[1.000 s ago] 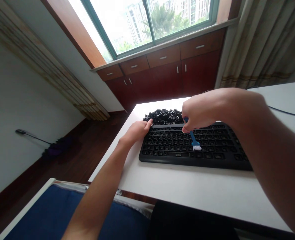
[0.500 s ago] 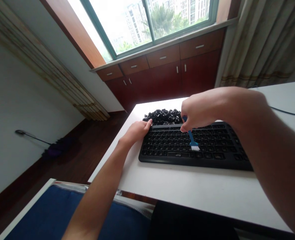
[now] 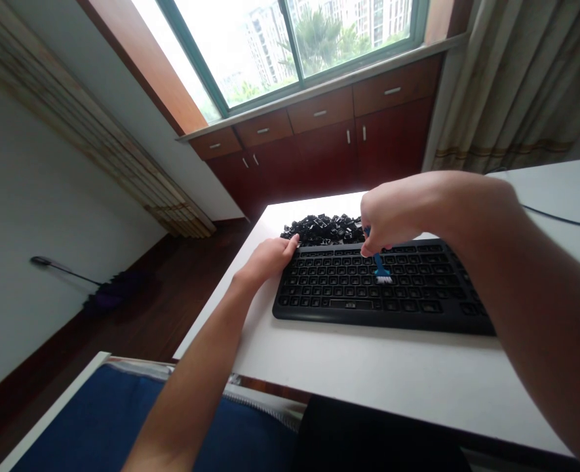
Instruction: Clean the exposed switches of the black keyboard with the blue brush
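Nearest on my remote feed: one white tabletop [image 3: 368, 357], bearing one long black plastic keyboard base [image 3: 348, 319] with bare key sockets, likely light and stiff, best held by its end rims. Over its middle rows, one slim blue brush [image 3: 380, 265] with white bristles, pinched by the handle in my right hand [image 3: 392, 213], presumably light and soft-tipped; my left hand [image 3: 272, 254] touches the base's far left corner, whether gripping I cannot tell. Beyond: one heap of loose black plastic keycaps [image 3: 324, 226].

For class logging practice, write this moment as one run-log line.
left hand: at far left corner of keyboard; right hand: grip on blue brush; bristles: over keyboard, contact unclear; keycaps: piled behind
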A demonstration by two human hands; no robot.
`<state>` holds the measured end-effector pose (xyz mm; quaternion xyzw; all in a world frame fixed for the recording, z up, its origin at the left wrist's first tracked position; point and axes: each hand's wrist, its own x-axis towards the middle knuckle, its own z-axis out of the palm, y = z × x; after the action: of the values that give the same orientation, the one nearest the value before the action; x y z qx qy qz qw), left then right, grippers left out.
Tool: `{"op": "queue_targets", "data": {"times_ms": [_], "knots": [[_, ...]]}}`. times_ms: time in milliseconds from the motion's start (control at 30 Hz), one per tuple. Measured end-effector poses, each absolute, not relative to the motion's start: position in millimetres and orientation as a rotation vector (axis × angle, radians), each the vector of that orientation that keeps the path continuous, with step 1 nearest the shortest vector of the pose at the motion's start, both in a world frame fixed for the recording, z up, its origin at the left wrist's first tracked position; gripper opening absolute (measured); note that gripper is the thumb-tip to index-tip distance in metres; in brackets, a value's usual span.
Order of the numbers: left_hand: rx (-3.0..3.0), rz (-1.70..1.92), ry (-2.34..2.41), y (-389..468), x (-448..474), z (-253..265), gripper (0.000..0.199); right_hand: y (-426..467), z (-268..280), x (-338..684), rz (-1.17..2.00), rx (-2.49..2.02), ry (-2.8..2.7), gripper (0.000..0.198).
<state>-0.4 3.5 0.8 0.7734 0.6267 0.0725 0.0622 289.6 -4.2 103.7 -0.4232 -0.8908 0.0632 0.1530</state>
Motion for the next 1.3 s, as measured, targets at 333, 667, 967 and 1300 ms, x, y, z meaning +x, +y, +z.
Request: {"op": "queue_targets", "data": {"times_ms": [333, 667, 967, 1300], "knots": [[2.347, 0.192, 1.904, 4.3, -2.2, -1.3, 0.075, -19.9, 138.2, 288.0, 0.406, -1.828, -2.708, 0.036], [2.329, 0.197, 1.911, 4.9, -0.2, 0.6, 0.075, -34.1, 133.9, 270.4, 0.504, -1.867, -2.957, 0.033], [2.341, 0.195, 1.908, 3.1, 2.1, 1.7, 0.074, 13.0, 105.2, 314.0, 0.432, -1.506, -3.030, 0.043], [2.328, 0.199, 1.903, 1.0, 3.6, 4.1, 0.072, 46.6, 75.4, 337.3, 0.396, -1.293, -2.831, 0.040]]}}
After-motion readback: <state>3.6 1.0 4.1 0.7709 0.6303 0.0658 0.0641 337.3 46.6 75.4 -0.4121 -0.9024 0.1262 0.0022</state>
